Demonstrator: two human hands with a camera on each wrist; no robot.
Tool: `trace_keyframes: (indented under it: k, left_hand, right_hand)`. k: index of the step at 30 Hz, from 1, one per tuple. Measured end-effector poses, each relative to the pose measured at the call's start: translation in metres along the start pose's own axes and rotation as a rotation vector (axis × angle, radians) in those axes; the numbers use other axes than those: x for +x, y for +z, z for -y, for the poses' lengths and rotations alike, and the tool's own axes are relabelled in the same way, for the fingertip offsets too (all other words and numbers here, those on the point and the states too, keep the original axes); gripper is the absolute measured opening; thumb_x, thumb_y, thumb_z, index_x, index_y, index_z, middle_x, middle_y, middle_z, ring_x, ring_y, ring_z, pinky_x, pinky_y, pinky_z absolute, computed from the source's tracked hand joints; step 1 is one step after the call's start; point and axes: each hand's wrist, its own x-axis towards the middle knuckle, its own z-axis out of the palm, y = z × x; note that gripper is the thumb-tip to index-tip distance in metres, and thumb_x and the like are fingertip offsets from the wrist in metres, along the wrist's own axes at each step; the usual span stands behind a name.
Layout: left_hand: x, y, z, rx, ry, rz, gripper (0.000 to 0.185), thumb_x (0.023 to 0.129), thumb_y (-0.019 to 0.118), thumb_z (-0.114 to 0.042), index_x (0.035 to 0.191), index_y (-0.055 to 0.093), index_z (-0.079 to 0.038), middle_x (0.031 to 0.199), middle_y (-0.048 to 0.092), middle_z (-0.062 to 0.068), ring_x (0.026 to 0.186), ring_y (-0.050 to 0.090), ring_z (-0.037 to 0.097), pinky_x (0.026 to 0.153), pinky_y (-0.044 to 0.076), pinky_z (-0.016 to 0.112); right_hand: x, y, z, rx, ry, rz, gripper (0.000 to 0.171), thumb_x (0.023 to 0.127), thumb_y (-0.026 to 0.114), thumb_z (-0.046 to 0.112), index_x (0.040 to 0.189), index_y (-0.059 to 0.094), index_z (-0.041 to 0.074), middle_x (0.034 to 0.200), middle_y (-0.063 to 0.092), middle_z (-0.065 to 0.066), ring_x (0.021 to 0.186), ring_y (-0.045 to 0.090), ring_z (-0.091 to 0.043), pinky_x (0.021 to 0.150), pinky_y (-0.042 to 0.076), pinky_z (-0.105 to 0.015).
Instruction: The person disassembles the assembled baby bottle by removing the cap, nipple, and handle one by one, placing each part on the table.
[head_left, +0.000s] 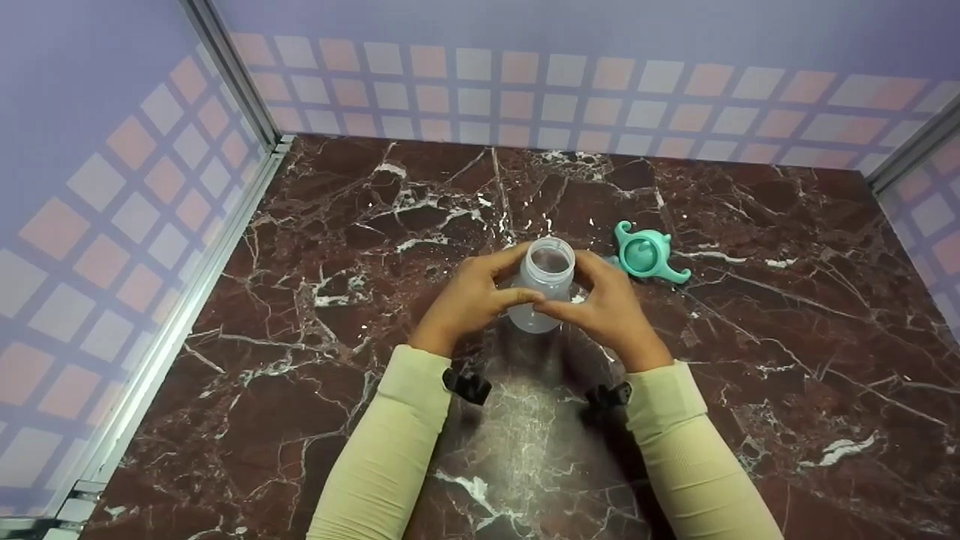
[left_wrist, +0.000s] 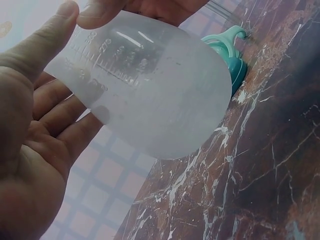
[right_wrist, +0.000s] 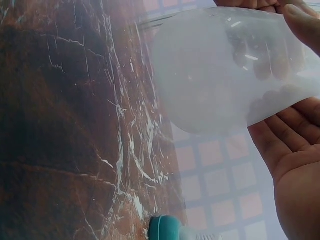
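A translucent baby bottle [head_left: 534,321] with an uncovered threaded mouth is held between both hands in the middle of the head view. My left hand [head_left: 474,294] grips its left side, fingers around the back and thumb across the front. From the other side my right hand [head_left: 609,304] holds it the same way, the thumb tips meeting. Raised measuring marks show on the bottle wall [left_wrist: 120,60] in the left wrist view. To the right of the hands lies a teal bottle top with two curved handles [head_left: 663,271].
The dark red marble-patterned table [head_left: 360,465] spreads out all around. A tiled-pattern back panel [head_left: 480,97] rises behind it, and a side panel [head_left: 97,187] with a metal frame edge stands on the left.
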Motion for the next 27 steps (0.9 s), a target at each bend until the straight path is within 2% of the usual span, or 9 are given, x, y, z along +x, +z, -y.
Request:
trace_keyframes:
  k: [6, 14, 19, 27]
  left_hand:
    - [0.0, -0.002, 0.001, -0.027, 0.022, -0.002, 0.074, 0.078, 0.071, -0.05, 0.144, 0.047, -0.026, 0.141, 0.055, -0.002, 0.128, 0.054, 0.013, 0.111, 0.039, 0.031]
    - [0.001, -0.003, 0.001, -0.125, 0.041, -0.004, 0.072, 0.08, 0.074, -0.039, 0.144, 0.047, -0.021, 0.141, 0.056, 0.003, 0.126, 0.057, 0.016, 0.106, 0.044, 0.024]
    - [0.002, -0.002, 0.0, -0.13, 0.047, -0.024, 0.072, 0.079, 0.075, -0.036, 0.143, 0.048, -0.016, 0.14, 0.056, 0.005, 0.126, 0.057, 0.018, 0.104, 0.045, 0.023]
    - [0.003, -0.002, 0.0, -0.152, 0.023, -0.063, 0.069, 0.079, 0.077, -0.032, 0.141, 0.051, -0.014, 0.14, 0.056, 0.007, 0.124, 0.058, 0.018, 0.102, 0.046, 0.021]
  right_hand:
    - [-0.002, -0.004, 0.017, -0.048, -0.01, 0.023, 0.066, 0.068, 0.088, 0.016, 0.125, 0.06, -0.001, 0.118, 0.064, -0.015, 0.11, 0.062, -0.026, 0.097, 0.052, -0.035]
    - [0.009, -0.002, -0.013, -0.057, -0.047, 0.038, 0.071, 0.067, 0.089, 0.026, 0.128, 0.06, 0.006, 0.12, 0.064, -0.009, 0.108, 0.063, -0.019, 0.094, 0.053, -0.03]
    - [0.011, -0.003, -0.016, -0.064, -0.068, 0.037, 0.07, 0.067, 0.088, 0.036, 0.128, 0.062, 0.012, 0.119, 0.064, -0.004, 0.106, 0.063, -0.015, 0.091, 0.054, -0.029]
    - [0.014, -0.003, -0.014, -0.1, -0.086, 0.019, 0.072, 0.069, 0.086, 0.041, 0.13, 0.06, 0.012, 0.12, 0.064, -0.006, 0.108, 0.062, -0.018, 0.092, 0.054, -0.034]
